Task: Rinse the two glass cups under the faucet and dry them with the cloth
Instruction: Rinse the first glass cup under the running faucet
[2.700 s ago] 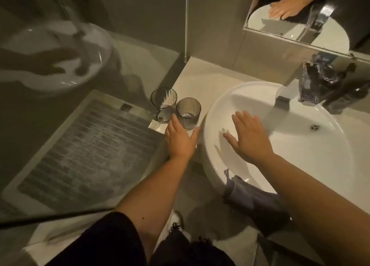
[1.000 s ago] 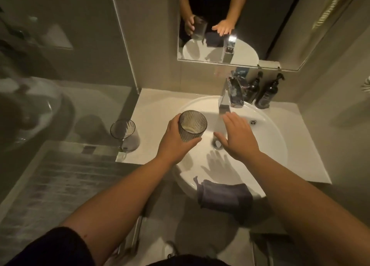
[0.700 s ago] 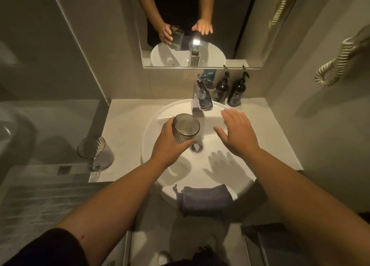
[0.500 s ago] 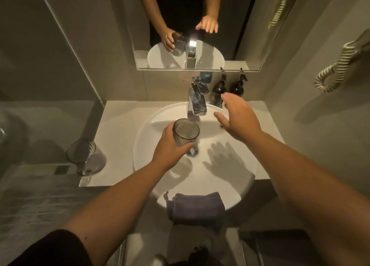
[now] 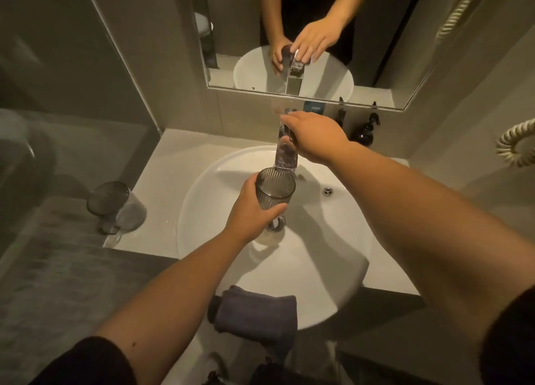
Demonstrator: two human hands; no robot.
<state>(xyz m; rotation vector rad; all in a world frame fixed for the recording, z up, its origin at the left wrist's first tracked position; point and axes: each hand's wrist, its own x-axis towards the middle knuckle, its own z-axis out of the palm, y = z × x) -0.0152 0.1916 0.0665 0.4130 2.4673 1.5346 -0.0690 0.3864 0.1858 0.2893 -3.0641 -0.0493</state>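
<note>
My left hand (image 5: 251, 211) grips a ribbed dark glass cup (image 5: 275, 188), upright, over the white basin (image 5: 333, 269) and just below the spout of the chrome faucet (image 5: 286, 156). My right hand (image 5: 314, 137) rests on top of the faucet, its fingers curled over the handle. No water stream is visible. The second glass cup (image 5: 110, 203) stands on the counter at the far left, by the glass partition. A dark grey cloth (image 5: 254, 315) hangs folded over the basin's front rim.
A mirror (image 5: 376, 37) hangs above the sink. Two dark pump bottles (image 5: 364, 131) stand behind the faucet on the right. A coiled cord (image 5: 515, 144) hangs on the right wall. A glass partition (image 5: 58, 124) closes the left side. The drain (image 5: 275, 224) sits below the cup.
My left hand took the ribbed cup from the counter and carried it under the spout. My right hand rose from over the basin onto the faucet handle.
</note>
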